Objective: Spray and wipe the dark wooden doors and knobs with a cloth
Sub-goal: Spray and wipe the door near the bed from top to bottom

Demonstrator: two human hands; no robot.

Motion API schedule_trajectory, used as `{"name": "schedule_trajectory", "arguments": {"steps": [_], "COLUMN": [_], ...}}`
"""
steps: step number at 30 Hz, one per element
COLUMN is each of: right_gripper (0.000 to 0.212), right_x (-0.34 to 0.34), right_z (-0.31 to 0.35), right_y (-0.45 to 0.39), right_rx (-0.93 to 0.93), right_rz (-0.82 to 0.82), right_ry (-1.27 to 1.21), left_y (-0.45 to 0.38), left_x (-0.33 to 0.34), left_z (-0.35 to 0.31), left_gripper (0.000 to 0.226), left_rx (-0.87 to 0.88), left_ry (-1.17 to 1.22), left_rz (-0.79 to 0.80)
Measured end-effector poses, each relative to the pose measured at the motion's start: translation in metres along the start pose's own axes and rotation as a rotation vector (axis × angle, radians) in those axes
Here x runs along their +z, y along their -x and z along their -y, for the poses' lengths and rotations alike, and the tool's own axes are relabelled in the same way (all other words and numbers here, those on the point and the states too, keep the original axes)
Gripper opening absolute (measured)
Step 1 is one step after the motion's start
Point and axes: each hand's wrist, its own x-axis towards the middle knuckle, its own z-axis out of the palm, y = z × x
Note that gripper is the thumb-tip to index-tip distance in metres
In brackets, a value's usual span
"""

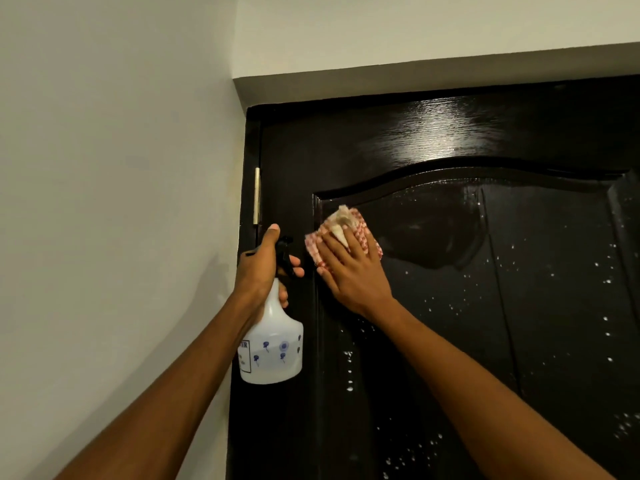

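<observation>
The wall (104, 168) lies left of the door (450, 341), with the hinge (256, 195) between them. The cloth (346, 233) lies flat on the door's panel, under the right hand (349, 271). Just left of it, the left hand (263, 265) holds the spray bottle (273, 341) upright before the door's edge.

Both forearms bare, no sleeves; left hand (263, 268) & right hand (353, 271) w/o gloves, rings.

A pale wall (104, 168) stands left of a metal hinge (256, 195), beneath a white lintel (415, 69).
</observation>
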Motion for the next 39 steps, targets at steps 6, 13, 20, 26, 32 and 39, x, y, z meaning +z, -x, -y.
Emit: {"name": "schedule_trajectory", "arguments": {"steps": [6, 13, 20, 26, 32, 39], "right_gripper": [0.057, 0.063, 0.064, 0.061, 0.060, 0.058], "right_x": [0.009, -0.024, -0.044, -0.029, -0.044, -0.032], "right_z": [0.015, -0.024, -0.044, -0.031, -0.095, -0.013], "right_y": [0.119, 0.024, -0.064, -0.038, -0.035, -0.068], "right_rx": [-0.276, -0.128, 0.273, -0.177, 0.247, 0.497], "right_rz": [0.154, 0.249, 0.175, 0.254, 0.026, -0.034], "right_ry": [0.024, 0.101, 0.025, 0.066, 0.069, -0.080], "left_y": [0.018, 0.039, 0.036, 0.032, 0.026, 0.025], "left_x": [-0.005, -0.015, -0.007, 0.010, 0.021, 0.016], "left_z": [0.003, -0.002, -0.003, -0.005, -0.025, -0.046], "left_gripper": [0.076, 0.077, 0.076, 0.077, 0.080, 0.077], "left_rx": [-0.013, -0.038, -0.038, -0.027, 0.011, 0.072], "left_ry": [-0.012, -0.043, -0.031, -0.045, -0.009, -0.039], "left_rz": [0.013, 0.008, 0.022, 0.013, 0.021, -0.007]}}
